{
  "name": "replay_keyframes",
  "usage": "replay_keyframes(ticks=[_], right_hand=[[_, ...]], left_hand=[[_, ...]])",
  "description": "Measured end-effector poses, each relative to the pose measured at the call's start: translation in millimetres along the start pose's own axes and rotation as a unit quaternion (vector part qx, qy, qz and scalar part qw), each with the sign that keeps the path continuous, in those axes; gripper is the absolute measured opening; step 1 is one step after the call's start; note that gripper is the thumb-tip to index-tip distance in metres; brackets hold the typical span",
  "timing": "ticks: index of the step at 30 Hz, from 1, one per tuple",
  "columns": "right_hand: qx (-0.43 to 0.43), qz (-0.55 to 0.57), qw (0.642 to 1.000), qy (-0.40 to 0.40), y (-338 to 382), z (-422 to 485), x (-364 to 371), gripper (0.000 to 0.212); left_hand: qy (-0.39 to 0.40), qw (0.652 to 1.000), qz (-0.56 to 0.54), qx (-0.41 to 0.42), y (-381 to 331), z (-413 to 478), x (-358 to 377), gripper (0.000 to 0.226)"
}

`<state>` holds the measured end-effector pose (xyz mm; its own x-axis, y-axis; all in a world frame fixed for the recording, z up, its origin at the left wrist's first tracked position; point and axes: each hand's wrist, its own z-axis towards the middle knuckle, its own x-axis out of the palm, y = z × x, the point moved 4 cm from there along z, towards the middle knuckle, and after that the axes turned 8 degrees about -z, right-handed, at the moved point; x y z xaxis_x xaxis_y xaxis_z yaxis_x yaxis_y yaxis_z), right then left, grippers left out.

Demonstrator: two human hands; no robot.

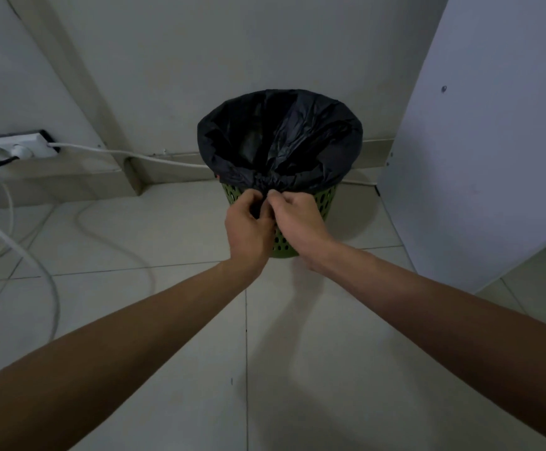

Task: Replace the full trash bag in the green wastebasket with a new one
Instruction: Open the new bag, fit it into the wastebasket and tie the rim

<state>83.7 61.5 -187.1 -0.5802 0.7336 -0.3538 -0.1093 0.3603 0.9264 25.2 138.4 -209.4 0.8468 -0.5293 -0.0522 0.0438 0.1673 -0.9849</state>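
Observation:
A green perforated wastebasket (pixel 325 201) stands on the tiled floor against the wall. A black trash bag (pixel 281 138) lines it, its mouth open and its edge folded down over the rim. At the front of the rim the bag's edge is gathered into a small bunch. My left hand (pixel 249 226) and my right hand (pixel 297 219) meet there, both pinching that gathered plastic between fingers and thumb. The hands cover the front wall of the basket. What lies inside the bag is too dark to tell.
A white power strip (pixel 14 149) sits at the left by the baseboard, with white cables (pixel 109 236) looping across the floor tiles. A white panel (pixel 480 141) stands close to the basket's right side. The wall is right behind the basket.

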Motion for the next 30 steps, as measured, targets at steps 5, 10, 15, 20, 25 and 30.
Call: replay_keyframes(ticks=[5, 10, 15, 20, 25, 30], right_hand=[[-0.024, -0.063, 0.997, -0.022, 10.5, 4.9, 2.3, 0.053], [-0.004, -0.032, 0.999, -0.030, 5.1, 11.6, 3.4, 0.051], [0.011, 0.004, 0.999, -0.045, -2.7, 15.7, 3.8, 0.040], [-0.008, -0.024, 0.997, -0.075, -10.4, 22.4, -9.3, 0.047], [-0.067, -0.096, 0.988, -0.097, -10.3, 22.2, -13.1, 0.050], [-0.125, -0.170, 0.967, -0.144, -12.4, 17.8, -13.4, 0.044]], left_hand=[[0.024, 0.982, 0.146, 0.118, -6.3, -4.9, 0.8, 0.011], [0.056, 0.985, 0.118, 0.113, -1.9, -17.9, -2.0, 0.021], [0.185, 0.917, 0.255, 0.244, -3.5, -26.7, 0.4, 0.032], [0.188, 0.973, 0.096, 0.097, -7.4, -29.7, -18.5, 0.027], [0.126, 0.971, -0.030, -0.201, -0.3, 0.1, -5.6, 0.025], [0.092, 0.943, -0.157, -0.279, -5.1, 20.0, 13.1, 0.022]])
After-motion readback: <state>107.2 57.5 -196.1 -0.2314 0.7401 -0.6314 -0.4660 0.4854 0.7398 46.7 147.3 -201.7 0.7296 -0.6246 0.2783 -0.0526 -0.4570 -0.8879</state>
